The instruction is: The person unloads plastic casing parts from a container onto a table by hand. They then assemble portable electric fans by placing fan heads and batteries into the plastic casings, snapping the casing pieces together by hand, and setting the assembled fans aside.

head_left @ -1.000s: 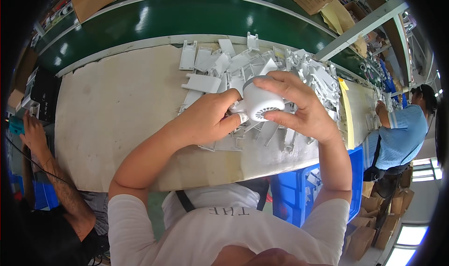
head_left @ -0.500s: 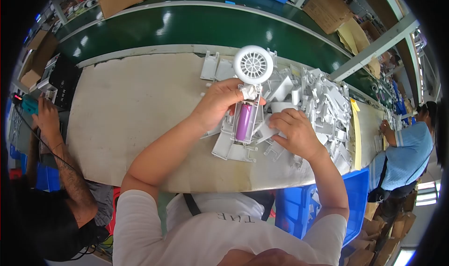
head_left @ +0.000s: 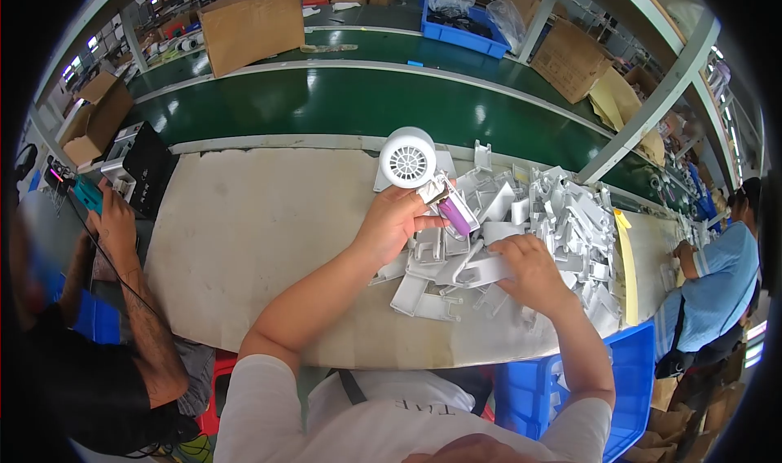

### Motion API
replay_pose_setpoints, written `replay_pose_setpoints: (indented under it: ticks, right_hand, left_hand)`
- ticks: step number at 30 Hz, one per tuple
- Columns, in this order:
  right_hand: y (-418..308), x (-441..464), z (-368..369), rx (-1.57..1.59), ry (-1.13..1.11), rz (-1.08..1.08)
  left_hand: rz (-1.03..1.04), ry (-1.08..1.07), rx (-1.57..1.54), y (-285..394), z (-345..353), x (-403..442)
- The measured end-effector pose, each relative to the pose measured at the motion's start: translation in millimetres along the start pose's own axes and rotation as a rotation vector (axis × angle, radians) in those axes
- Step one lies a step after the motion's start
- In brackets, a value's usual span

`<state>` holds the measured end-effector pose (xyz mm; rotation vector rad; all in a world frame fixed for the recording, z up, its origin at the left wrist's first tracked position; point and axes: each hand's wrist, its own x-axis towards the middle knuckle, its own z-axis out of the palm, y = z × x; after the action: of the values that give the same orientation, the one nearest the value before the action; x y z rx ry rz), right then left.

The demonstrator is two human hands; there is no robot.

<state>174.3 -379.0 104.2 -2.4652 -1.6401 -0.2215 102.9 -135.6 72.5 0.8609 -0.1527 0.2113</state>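
My left hand (head_left: 389, 225) is closed around the neck of a small white handheld fan (head_left: 408, 158). The round slotted head is uppermost, and the open body tilts down to the right with a purple cylindrical battery (head_left: 458, 217) showing in it. To the right, my right hand (head_left: 531, 272) grips a white plastic housing piece (head_left: 482, 269), slightly below the fan and apart from it. Under and beside both hands spreads a heap of white plastic parts (head_left: 577, 219); fingers hide some of them.
A blue bin (head_left: 631, 364) stands below the table's right front edge. Behind the worktable (head_left: 236, 243) runs a green conveyor belt (head_left: 350, 100). A person at left holds a teal tool (head_left: 88, 194); another person in blue (head_left: 717, 272) works at right. A metal post (head_left: 652, 125) rises at back right.
The fan body has turned from upright to tilted, its lower end swung toward the right. My right hand has lifted a white housing piece from the heap. The head view has tipped upward.
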Motion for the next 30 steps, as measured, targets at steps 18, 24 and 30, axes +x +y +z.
replay_pose_setpoints:
  ticks: [18, 24, 30]
  right_hand:
    - [-74.5, 62.8, -2.1, 0.148, 0.542, 0.076]
    - [-70.4, 64.2, 2.4, 0.138, 0.529, 0.062]
    - [-75.7, 71.1, 10.6, 0.102, 0.564, 0.081]
  left_hand:
    - [0.24, 0.146, -0.179, -9.7, 9.9, -5.2]
    - [0.323, 0.117, -0.157, -11.6, 7.4, -6.0]
    - [0.334, 0.159, -0.113, -16.9, 18.6, -9.6]
